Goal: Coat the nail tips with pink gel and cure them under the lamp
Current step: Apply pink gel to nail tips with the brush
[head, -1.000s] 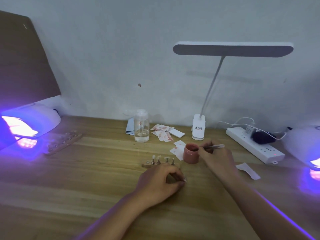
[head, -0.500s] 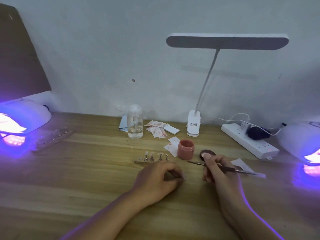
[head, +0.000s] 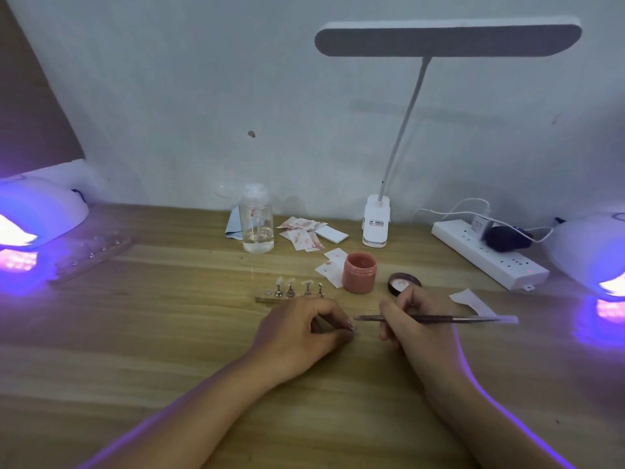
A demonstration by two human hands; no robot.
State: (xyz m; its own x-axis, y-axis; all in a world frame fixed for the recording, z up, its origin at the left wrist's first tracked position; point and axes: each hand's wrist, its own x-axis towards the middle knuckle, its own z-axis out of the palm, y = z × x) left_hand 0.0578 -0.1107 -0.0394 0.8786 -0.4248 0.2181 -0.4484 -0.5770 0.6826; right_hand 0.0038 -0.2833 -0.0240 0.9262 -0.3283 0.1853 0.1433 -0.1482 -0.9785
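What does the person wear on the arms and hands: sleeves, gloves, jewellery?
Nothing worn shows. The left hand and right hand have no gloves, and no ring, watch or bracelet is visible. The left forearm and right forearm are bare to the frame edge, without sleeves. Violet light edges the right forearm.

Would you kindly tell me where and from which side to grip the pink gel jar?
Round its side wall, likely from the near side: the pink gel jar stands upright and open, lid at its right, nail-tip stand at its left.
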